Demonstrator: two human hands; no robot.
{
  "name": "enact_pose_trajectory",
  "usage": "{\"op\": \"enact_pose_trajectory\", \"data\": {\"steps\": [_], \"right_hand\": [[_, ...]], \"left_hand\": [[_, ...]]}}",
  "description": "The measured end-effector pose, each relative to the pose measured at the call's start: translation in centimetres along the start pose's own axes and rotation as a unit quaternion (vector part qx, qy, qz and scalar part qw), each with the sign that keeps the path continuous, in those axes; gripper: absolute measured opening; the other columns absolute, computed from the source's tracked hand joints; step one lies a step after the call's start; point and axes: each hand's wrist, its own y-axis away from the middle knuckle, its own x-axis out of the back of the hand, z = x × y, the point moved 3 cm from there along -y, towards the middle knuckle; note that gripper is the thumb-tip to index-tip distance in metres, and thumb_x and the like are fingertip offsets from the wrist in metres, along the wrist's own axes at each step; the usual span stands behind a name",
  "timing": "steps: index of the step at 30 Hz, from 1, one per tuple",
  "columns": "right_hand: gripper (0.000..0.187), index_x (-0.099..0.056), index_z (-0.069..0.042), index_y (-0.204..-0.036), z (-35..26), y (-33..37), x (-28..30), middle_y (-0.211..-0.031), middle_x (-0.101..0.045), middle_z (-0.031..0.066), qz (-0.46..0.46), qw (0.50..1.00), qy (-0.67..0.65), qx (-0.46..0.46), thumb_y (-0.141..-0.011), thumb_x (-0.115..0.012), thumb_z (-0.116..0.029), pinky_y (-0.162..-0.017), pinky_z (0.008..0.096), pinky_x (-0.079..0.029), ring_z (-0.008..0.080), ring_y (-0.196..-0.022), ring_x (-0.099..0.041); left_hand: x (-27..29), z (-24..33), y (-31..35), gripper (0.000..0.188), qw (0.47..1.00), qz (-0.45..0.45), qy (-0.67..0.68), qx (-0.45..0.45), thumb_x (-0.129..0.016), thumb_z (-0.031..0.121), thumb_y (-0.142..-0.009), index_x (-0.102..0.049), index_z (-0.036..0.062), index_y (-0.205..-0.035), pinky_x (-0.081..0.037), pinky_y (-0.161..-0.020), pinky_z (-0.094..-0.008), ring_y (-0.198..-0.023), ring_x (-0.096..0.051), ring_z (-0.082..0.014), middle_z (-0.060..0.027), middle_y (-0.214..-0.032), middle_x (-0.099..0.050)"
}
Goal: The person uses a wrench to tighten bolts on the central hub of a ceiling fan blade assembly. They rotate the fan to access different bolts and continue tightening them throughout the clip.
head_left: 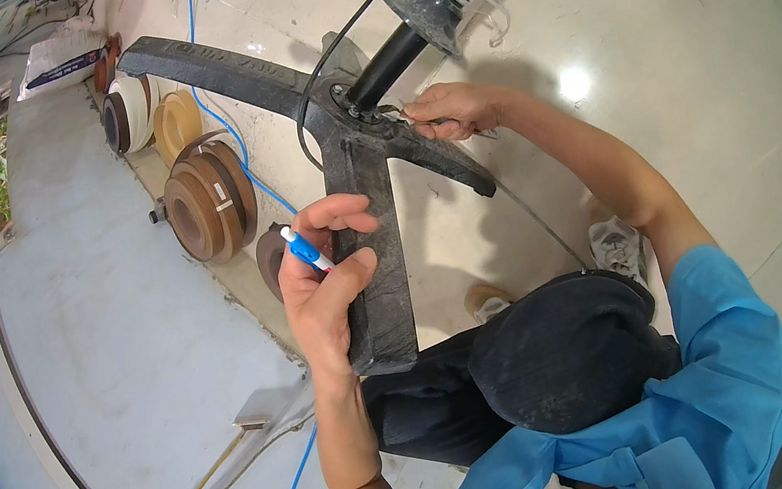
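A heavy black base (372, 237) with splayed legs lies tilted in front of me. From its hub (341, 100), with bolts around it, a black pole (385, 65) rises toward the upper right. My left hand (322, 290) is curled beside the near leg, holding a blue-and-white pen-shaped tube (307, 249) between thumb and fingers. At the foot of the pole, my right hand (454, 112) is closed on a thin metal tool (392, 113), whose tip reaches toward the hub bolts. The tool's exact kind is hidden by my fingers.
A flared black collar (426, 19) sits on the pole, with clear plastic around it. Rolls of brown and white edging strip (194, 211) stand along the wall at left. A blue cable (234, 138) and a black cable (301, 126) run near the base. A brush-like tool (254, 423) lies lower left.
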Motion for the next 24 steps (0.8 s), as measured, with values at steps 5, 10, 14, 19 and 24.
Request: {"op": "enact_pose_trajectory", "data": {"steps": [5, 10, 14, 19, 24], "right_hand": [[0.047, -0.053, -0.01, -0.085, 0.2, 1.6, -3.2, -0.055, -0.036, -0.0093, 0.063, 0.992, -0.1, -0.032, -0.107, -0.049, -0.052, -0.039, 0.0223, -0.019, 0.0022, -0.042, -0.027], [0.044, -0.055, -0.008, -0.093, -0.4, 2.1, -4.4, -0.056, -0.037, -0.0087, 0.071, 0.993, -0.097, -0.008, -0.108, -0.048, -0.049, -0.039, 0.0225, -0.019, 0.0024, -0.043, -0.027], [0.042, -0.058, -0.004, -0.1, -1.2, 2.2, -2.8, -0.059, -0.039, -0.0073, 0.056, 0.998, -0.023, 0.031, -0.109, -0.047, -0.043, -0.04, 0.0237, -0.019, 0.0031, -0.044, -0.028], [0.038, -0.06, -0.003, -0.101, -0.9, 2.7, -1.3, -0.061, -0.044, -0.0051, 0.068, 0.997, 0.022, 0.041, -0.109, -0.049, -0.039, -0.041, 0.0228, -0.023, 0.0035, -0.046, -0.032], [0.035, -0.061, -0.002, -0.1, -1.1, 1.7, -0.5, -0.065, -0.05, -0.0015, 0.018, 0.996, 0.063, 0.055, -0.108, -0.052, -0.035, -0.043, 0.0217, -0.025, 0.0038, -0.048, -0.035]], "left_hand": [[0.0, 0.0, 0.1, 0.042, 1.0, 0.01, 0.009, 0.012, -0.062, 0.002, -0.075, -0.067, -0.0001, -0.117, -0.037, -0.095, -0.0268, -0.107, -0.054, -0.015, -0.0069, -0.106, -0.065], [0.0, -0.1, 0.2, 0.043, 1.0, 0.004, 0.013, -0.005, -0.064, 0.004, -0.077, -0.066, -0.0002, -0.12, -0.036, -0.1, -0.0288, -0.107, -0.055, -0.0162, -0.007, -0.107, -0.065], [0.2, -0.3, 0.4, 0.044, 1.0, 0.002, 0.03, -0.007, -0.065, 0.007, -0.08, -0.064, -0.0009, -0.124, -0.035, -0.104, -0.0306, -0.113, -0.055, -0.0177, -0.0081, -0.111, -0.065], [0.6, 0.4, 1.9, 0.046, 0.999, 0.014, 0.051, 0.014, -0.066, 0.017, -0.083, -0.064, -0.001, -0.124, -0.032, -0.109, -0.0333, -0.122, -0.054, -0.0205, -0.0111, -0.119, -0.065], [-0.1, 1.8, 3.2, 0.048, 0.996, 0.05, 0.054, 0.044, -0.067, 0.023, -0.083, -0.063, -0.0013, -0.124, -0.032, -0.109, -0.0336, -0.118, -0.054, -0.0203, -0.0115, -0.121, -0.064]]}}
